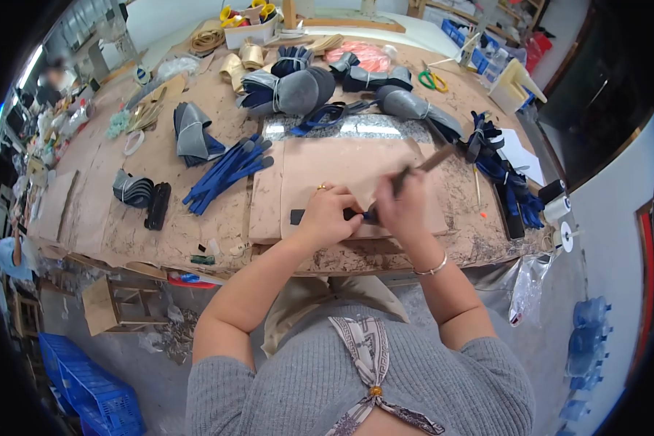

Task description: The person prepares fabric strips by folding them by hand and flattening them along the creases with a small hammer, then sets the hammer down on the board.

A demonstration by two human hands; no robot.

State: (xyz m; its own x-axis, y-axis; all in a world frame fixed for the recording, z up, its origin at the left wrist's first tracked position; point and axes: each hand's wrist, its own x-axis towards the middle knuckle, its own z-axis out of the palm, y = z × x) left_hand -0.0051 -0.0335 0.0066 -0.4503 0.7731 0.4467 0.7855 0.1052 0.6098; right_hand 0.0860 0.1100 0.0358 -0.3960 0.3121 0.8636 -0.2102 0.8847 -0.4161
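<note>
My left hand (329, 213) rests on the tan board (305, 163) with its fingers bent down on a small dark strip (297, 216), whose left end shows beside the palm. Just to its right, my right hand (400, 202) is closed round a long brown-handled tool (436, 158), tilted up to the right and blurred by motion. The tool's lower end comes close to my left fingertips. Part of the strip lies hidden under the fingers.
Blue strips (229, 173) and grey rolled bundles (192, 134) lie left of the board. More bundles (298, 91) and orange-green scissors (433, 81) are behind it. A black case (158, 206) is at the left, thread spools (557, 209) at the right.
</note>
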